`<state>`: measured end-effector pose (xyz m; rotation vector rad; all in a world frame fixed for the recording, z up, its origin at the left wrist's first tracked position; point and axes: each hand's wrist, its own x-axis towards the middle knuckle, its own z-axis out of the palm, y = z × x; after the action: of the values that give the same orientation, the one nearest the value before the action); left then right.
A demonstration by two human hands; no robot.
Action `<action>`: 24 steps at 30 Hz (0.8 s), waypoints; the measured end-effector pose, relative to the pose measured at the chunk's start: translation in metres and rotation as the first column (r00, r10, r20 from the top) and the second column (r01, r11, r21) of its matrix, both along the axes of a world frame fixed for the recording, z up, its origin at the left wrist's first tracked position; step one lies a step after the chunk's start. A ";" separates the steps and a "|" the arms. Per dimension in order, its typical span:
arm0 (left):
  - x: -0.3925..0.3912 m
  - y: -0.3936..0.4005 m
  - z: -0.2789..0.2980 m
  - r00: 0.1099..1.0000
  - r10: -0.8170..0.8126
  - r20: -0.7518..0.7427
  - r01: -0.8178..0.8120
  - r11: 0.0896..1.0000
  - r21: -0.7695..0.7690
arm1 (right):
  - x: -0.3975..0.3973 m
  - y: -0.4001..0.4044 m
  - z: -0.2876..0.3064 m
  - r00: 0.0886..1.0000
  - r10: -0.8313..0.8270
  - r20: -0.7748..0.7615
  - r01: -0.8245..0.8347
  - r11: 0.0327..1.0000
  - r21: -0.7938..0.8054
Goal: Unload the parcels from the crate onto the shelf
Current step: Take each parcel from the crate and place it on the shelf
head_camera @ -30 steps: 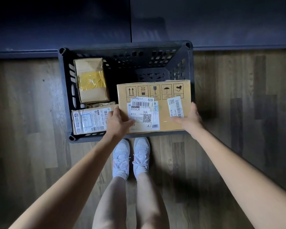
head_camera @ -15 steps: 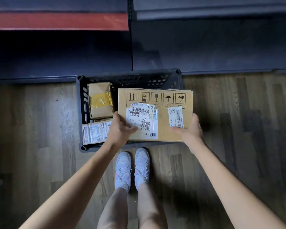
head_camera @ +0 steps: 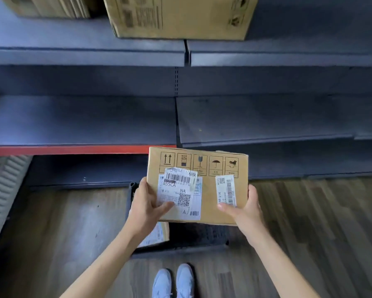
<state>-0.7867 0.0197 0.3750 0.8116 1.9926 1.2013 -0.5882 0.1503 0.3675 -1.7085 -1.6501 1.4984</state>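
Both hands grip one box (head_camera: 204,190) from opposite sides, held level above the floor. Left hand (head_camera: 145,204) clamps the edge at 9 o'clock, thumb lying across a white shipping label; right hand (head_camera: 244,208) clamps the edge at 3 o'clock, thumb on a smaller barcode sticker. Below the box, toward 6 o'clock, sits the dark crate (head_camera: 180,239), mostly hidden, with another labelled parcel (head_camera: 157,234) showing inside. Beyond the box, at 12 o'clock, a dark shelf (head_camera: 267,119) stands bare where visible. Higher still, a large carton (head_camera: 180,16) rests on an upper shelf. By my reading, the box is lifted out and in transit; next it needs carrying forward and setting flat on the shelf.
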 end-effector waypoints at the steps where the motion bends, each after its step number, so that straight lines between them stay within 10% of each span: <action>1: -0.002 -0.003 0.017 1.000 0.002 -0.027 -0.001 1.000 0.017 | -0.001 -0.003 0.015 1.000 0.013 -0.015 -0.013 1.000 0.017; 24: -0.027 -0.050 0.219 0.938 0.120 -0.324 -0.001 0.939 0.343 | -0.027 -0.040 0.227 0.936 0.183 -0.302 -0.038 0.903 0.427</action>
<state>-0.8137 -0.0299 0.5941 1.2066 2.1229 1.5554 -0.6149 0.1108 0.5950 -1.0813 -1.7432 1.2770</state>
